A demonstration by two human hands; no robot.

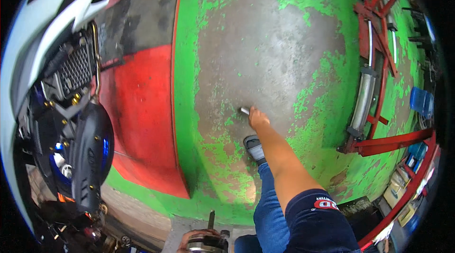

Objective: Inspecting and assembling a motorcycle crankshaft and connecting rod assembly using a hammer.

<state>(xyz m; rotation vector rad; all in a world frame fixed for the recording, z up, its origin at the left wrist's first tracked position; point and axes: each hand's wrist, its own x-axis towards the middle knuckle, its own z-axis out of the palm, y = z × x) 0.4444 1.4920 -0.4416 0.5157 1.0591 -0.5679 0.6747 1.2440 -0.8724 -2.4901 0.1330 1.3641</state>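
Metal piece: a small silvery metal piece (244, 110) lies on the worn grey middle of the floor, just ahead of the person's shoe.
Right hand: the right hand (258, 118) is stretched down and forward, its fingers closed around the near end of the metal piece; the far end sticks out to the left of the knuckles.
Right arm: bare forearm running from a dark short sleeve with a red and white patch at the lower right up to the hand.
Shoe: a grey and black shoe (254, 148) planted on the floor just behind the hand, below a blue jeans leg (268, 210).
Left hand: the left hand (194, 239) shows only partly at the bottom edge, fingers wrapped on a round metal part (206, 242) with a thin rod standing up from it.
Floor: the floor (265, 49) is bare grey concrete in the middle with flaking green paint around it.
Ramp: a red ramp (142, 106) with a dark strip lies to the left of the green paint.
Motorcycle: a motorcycle (71, 125) with white fairing, black covers and a radiator grille fills the left edge.
Red frame: a red metal frame (374, 63) with a silver roller lies on the green paint at the right, well apart from the hand.
Blue box: a blue box (421, 102) sits beyond the frame near the right rim.
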